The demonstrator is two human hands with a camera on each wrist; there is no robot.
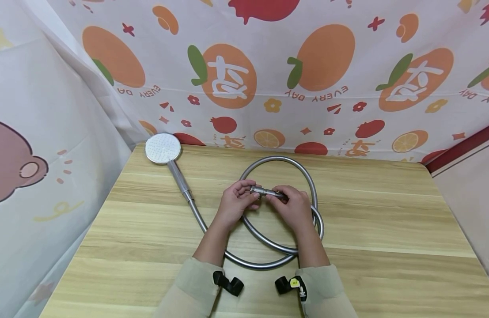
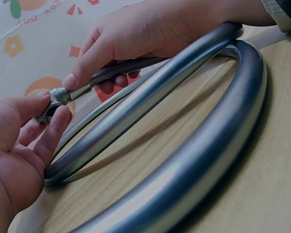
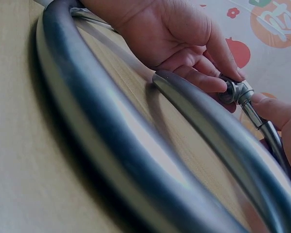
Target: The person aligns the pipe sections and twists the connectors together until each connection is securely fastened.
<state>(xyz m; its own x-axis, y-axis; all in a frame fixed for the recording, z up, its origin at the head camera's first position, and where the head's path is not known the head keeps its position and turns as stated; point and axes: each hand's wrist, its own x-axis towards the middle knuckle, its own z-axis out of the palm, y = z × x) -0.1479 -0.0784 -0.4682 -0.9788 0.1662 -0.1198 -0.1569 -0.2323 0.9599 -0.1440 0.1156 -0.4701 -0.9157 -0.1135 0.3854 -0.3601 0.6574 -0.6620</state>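
Observation:
Over the middle of the table, my left hand (image 1: 231, 206) pinches a small metal fitting (image 2: 56, 103) between thumb and fingers. A round opening in its side shows in both wrist views. My right hand (image 1: 293, 208) grips the end of a grey shower hose (image 1: 264, 266), thumb on top near the collar. Fitting and hose end meet in one line between the two hands. From there the hose loops round beneath both forearms and runs left to a shower head (image 1: 163, 149), lying with its spray face up at the table's back left corner.
The wooden table (image 1: 387, 212) carries the looped hose, whose coils pass close under both wrists. A fruit-printed cloth (image 1: 268, 88) hangs along the back edge, and another pale cloth (image 1: 69, 132) hangs at the left. A dark red strip (image 1: 463, 148) borders the right back corner.

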